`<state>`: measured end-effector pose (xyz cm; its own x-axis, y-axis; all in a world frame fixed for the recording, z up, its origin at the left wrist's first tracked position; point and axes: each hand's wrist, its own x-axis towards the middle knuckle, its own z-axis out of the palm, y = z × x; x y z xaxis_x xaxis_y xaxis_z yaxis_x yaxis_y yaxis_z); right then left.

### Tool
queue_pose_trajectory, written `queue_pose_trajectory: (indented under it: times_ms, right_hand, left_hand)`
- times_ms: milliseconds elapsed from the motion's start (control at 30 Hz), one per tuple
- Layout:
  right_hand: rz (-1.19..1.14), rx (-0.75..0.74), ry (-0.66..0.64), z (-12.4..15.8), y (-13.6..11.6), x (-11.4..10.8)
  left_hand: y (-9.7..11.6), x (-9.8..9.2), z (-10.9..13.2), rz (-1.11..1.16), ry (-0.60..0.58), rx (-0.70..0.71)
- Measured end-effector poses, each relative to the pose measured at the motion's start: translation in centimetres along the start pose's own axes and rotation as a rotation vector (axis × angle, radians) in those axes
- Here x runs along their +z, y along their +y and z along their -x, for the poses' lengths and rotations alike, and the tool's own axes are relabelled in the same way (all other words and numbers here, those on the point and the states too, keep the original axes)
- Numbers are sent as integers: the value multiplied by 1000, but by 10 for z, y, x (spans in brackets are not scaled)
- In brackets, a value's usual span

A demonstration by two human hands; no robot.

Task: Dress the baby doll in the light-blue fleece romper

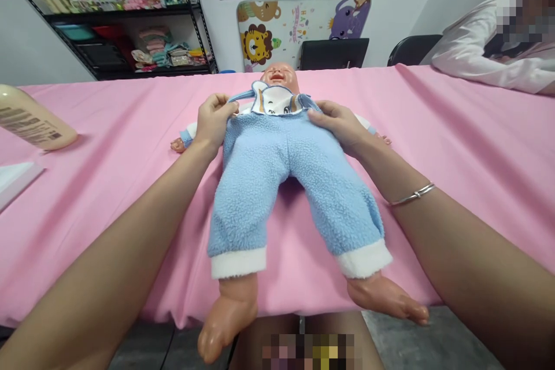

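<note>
A baby doll [277,76] lies on its back on the pink tablecloth [455,144], head away from me and bare feet over the near edge. It wears light blue fleece trousers [281,185] with white cuffs and a white bib [273,99] with blue trim. My left hand [213,121] is closed on the trousers' waistband at the doll's right side. My right hand [336,124] grips the waistband on the other side, fingers pressed into the fleece. A silver bangle [411,195] sits on my right wrist.
A cream lotion bottle [30,121] lies on its side at the far left, with a white flat object [15,179] below it. Another person in a white sleeve [481,52] leans on the table at the back right. Black shelving [130,29] and chairs stand behind the table.
</note>
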<state>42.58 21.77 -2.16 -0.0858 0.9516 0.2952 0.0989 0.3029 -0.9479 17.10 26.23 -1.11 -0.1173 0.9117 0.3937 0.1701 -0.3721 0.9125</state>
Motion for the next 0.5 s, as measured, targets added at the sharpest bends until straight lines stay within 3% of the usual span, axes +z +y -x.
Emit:
queue_pose_trajectory:
  times_ms: [67,133,200,300,400,500]
  right_hand:
    - [73,12,-25,1,-1,0]
    - [120,15,60,0,-1,1]
    - [83,42,179,-3,-2,3]
    - [-187,129,298,-8,-4,4]
    - [-424,164,323,-13,-1,1]
    - [-387,214,312,-15,9,-4]
  left_hand:
    - [3,2,2,-95,87,98]
    - [5,3,5,-221,152,216]
    - [6,2,9,-373,115,347]
    - [9,3,17,-537,-11,500]
    - [20,5,25,-584,-72,478]
    - [31,5,30,-661,-194,340]
